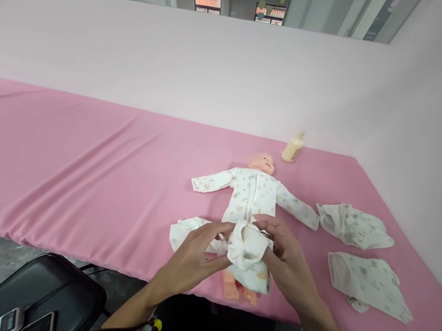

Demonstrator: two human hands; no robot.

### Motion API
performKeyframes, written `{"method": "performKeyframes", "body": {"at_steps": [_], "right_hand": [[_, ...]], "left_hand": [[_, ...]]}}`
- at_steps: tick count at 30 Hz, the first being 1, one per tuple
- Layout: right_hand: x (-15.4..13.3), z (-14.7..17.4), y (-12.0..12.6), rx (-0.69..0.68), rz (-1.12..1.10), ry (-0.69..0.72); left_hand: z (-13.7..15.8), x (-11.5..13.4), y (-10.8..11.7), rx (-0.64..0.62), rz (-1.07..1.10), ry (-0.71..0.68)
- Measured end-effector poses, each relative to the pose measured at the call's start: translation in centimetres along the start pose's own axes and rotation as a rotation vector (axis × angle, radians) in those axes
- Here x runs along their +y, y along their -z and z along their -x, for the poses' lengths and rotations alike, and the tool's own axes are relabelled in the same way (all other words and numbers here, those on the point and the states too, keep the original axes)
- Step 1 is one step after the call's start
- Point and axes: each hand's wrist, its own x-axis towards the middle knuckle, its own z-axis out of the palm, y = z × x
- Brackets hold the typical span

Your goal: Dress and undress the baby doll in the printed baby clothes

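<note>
Currently, a bunched garment [248, 249] is held over the lower half of a doll [262, 163], near the front edge of a pink sheet [108, 180]. It is gripped at one side by the left hand [199, 249] and at the other by the right hand [288, 258]. More white cloth [184, 232] is seen behind the left hand; whether it is joined on cannot be told. The doll is dressed in a printed shirt [252, 193]. A bottle [292, 149] is placed beyond it, and two clothes [357, 227] [369, 282] are laid to the right.
</note>
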Motion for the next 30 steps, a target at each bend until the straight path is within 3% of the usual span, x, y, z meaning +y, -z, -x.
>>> {"method": "performKeyframes", "body": {"at_steps": [3,9,14,17,22,24,27,30], "right_hand": [[-0.1,0.3,-0.1,0.04,0.027,0.025],[0.0,0.7,1.3,-0.01,0.187,0.054],[-2.1,0.5,2.9,0.015,0.373,0.113],[-3.4,0.1,3.3,0.1,0.424,0.198],[-5.9,-1.0,2.9,0.136,0.443,0.332],[-7.2,-1.4,3.1,0.128,0.436,0.324],[-9.4,-1.8,4.5,0.082,0.394,0.297],[-11.7,-1.6,6.5,-0.085,0.357,0.322]], "left_hand": [[-0.7,0.6,0.0,0.111,0.069,-0.014],[-1.3,0.3,2.0,0.332,0.506,0.072],[-2.6,2.0,4.3,0.424,0.485,-0.044],[-3.2,3.0,4.7,0.381,0.406,-0.08],[-3.9,4.4,3.0,0.12,0.283,-0.118],[-4.3,5.0,3.2,0.124,0.184,-0.176],[-5.0,6.6,5.6,0.129,0.083,-0.37],[-5.6,9.7,9.4,0.019,0.067,-0.599]]}}
